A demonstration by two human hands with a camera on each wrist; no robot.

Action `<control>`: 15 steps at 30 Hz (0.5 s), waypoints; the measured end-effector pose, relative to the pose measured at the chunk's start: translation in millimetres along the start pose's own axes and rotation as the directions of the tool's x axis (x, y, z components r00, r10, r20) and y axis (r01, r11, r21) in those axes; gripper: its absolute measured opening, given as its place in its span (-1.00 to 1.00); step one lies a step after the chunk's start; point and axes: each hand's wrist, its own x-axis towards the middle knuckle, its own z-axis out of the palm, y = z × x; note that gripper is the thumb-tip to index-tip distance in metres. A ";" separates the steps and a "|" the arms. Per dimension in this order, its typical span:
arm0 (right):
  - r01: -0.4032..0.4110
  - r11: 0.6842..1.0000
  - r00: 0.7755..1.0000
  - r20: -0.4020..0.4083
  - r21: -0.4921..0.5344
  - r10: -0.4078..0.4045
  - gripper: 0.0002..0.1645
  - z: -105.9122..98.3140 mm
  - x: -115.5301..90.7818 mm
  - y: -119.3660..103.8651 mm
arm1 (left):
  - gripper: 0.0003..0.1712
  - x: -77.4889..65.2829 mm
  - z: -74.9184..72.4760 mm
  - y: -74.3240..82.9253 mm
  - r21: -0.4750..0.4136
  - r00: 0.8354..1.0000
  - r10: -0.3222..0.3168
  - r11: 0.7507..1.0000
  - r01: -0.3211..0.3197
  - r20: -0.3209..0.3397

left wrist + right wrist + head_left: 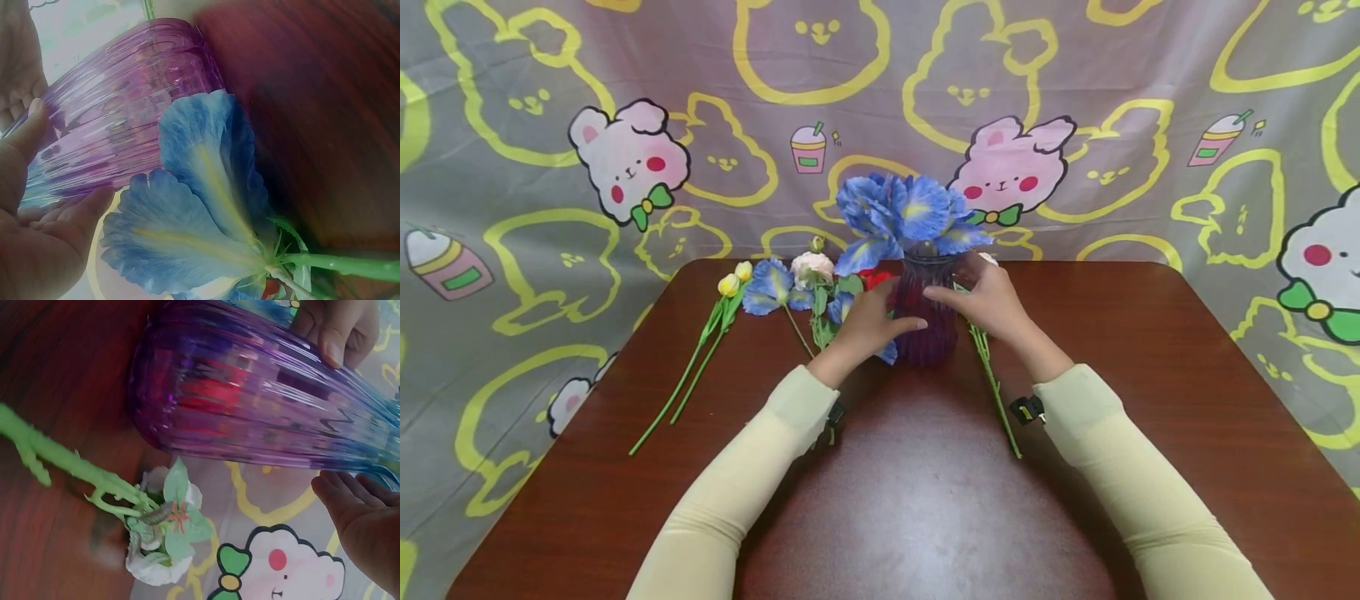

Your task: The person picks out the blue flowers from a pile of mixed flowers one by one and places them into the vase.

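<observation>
A ribbed purple-and-blue glass vase (927, 321) stands on the table, with blue irises (910, 212) spreading over its rim. My left hand (868, 325) holds it from the left; in the left wrist view, the thumb (31, 128) lies along one side and the fingers (81, 215) along the other. On the opposite side is my right hand (988, 300), its fairly straight fingers (340, 490) right at the vase's edge near the narrow neck. Another blue iris (200, 212) lies close beside the vase, near my left hand.
On the left lie yellow tulips (727, 285), a loose blue iris (769, 287) and a pale pink flower (812, 268). Red petals (874, 277) show behind my left hand. To the right, a white flower (159, 565) has a long green stem (997, 400). A patterned cloth (722, 50) hangs behind the table.
</observation>
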 end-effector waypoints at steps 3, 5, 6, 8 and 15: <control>0.017 1.000 1.000 0.006 0.024 -0.017 -0.23 3.0 -1.4 -6.6 | -0.10 -0.6 0.1 0.2 -0.016 1.000 0.006 1.000 -0.006 0.004; 0.027 0.999 1.000 0.006 0.030 -0.027 -0.26 3.5 -3.5 -14.4 | -0.10 -0.5 0.4 -0.4 -0.018 1.000 0.006 1.000 -0.006 0.005; 0.031 0.999 1.000 0.006 0.034 -0.031 -0.28 3.4 -4.6 -18.7 | -0.10 -0.4 0.5 -0.6 -0.019 1.000 0.007 1.000 -0.007 0.005; 0.032 0.999 0.999 0.009 0.044 -0.032 -0.30 3.0 -6.7 -27.3 | -0.09 -0.1 0.6 -0.8 -0.015 1.000 0.010 1.000 -0.010 0.003; 0.027 0.997 0.999 0.023 0.077 -0.029 -0.32 2.8 -7.5 -32.9 | -0.09 -0.5 -0.5 -0.2 0.009 1.000 0.007 1.000 -0.007 0.002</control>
